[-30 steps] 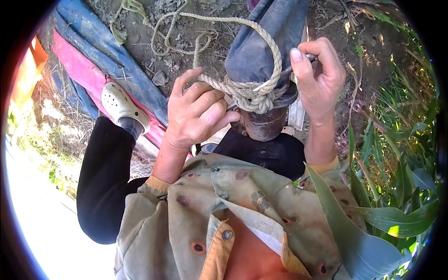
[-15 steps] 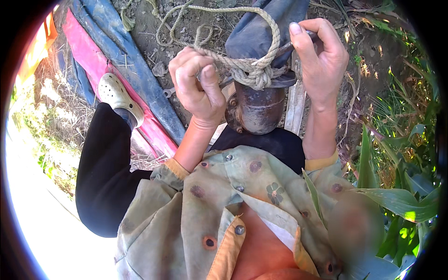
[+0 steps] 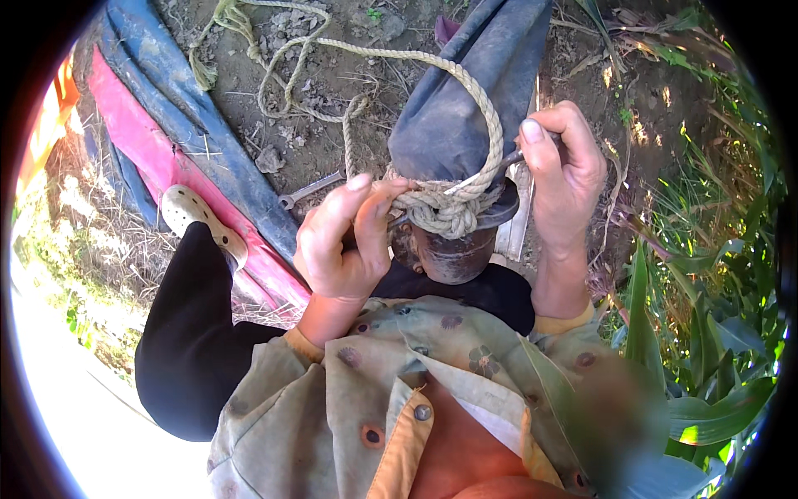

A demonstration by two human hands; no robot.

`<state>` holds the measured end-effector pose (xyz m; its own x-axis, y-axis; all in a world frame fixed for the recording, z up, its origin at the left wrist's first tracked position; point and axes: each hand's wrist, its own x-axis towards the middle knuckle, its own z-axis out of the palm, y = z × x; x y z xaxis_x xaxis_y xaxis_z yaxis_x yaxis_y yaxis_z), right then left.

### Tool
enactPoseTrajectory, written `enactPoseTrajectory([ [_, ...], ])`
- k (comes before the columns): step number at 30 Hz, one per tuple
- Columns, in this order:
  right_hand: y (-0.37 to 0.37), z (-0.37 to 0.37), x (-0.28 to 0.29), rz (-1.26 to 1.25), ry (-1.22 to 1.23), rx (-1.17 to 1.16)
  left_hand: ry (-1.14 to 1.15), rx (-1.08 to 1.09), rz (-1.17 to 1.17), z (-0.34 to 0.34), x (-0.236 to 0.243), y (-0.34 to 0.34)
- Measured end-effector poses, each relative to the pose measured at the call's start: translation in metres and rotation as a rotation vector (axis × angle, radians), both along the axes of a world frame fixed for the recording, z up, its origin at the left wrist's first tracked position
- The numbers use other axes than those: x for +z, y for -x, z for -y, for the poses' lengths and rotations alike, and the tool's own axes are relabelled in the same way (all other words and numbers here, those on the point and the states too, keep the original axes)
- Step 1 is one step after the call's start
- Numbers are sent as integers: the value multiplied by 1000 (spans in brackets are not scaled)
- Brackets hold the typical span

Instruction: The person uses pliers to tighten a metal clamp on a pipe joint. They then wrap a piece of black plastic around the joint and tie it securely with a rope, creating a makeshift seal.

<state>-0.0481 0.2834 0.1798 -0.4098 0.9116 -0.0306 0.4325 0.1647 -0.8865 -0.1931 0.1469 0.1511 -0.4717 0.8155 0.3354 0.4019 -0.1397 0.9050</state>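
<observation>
A pale twisted rope (image 3: 455, 214) is wound and knotted round the neck of a dark hose or sleeve (image 3: 465, 116), where it meets a rusty metal pipe (image 3: 455, 259). My left hand (image 3: 342, 248) is at the left side of the knot, its thumb and forefinger stretched out and apart, one fingertip touching the rope coils. A thin dark rod (image 3: 514, 158) runs out from the right of the knot, and my right hand (image 3: 564, 176) pinches its outer end. A loose loop of rope arches from the knot over the hose.
A metal wrench (image 3: 309, 190) lies on the soil left of my left hand. Beyond it are blue sheeting (image 3: 199, 108) and a pink strip (image 3: 133, 125), with my clog-shod foot (image 3: 199, 218) on it. Slack rope trails on the ground. Green leafy plants (image 3: 706, 316) crowd the right.
The knot, pipe and both hands sit lower in view. My left hand's fingers have gone from curled to stretched out. The wrench shows more fully. My right hand still pinches the rod.
</observation>
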Motion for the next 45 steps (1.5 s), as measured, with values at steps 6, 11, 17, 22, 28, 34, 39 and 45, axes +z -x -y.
enactPoseTrajectory([
  [6, -8, -24, 4, -57, 128, 267, -92, -59, 86, 6, -8, 3],
  [11, 28, -83, 18, 16, -255, 820, -72, -88, 55, 1, -6, 5],
  [17, 49, -110, 30, 466, -553, 1201, -85, 33, 50, 5, -8, -2],
  [22, 6, -127, 45, 503, -405, 964, -8, 112, -50, 10, -7, -8],
  [28, -16, -103, 21, 763, -347, 812, -83, 153, -9, 1, -7, -12],
  [34, -67, -61, 29, 710, -580, 696, -60, 169, -43, 7, -11, -12],
  [39, -90, 11, 24, 541, -76, 387, -86, 158, -42, 7, -16, -12],
  [45, -86, 76, 20, 98, 320, 52, -135, 181, -58, 5, -26, -9],
])
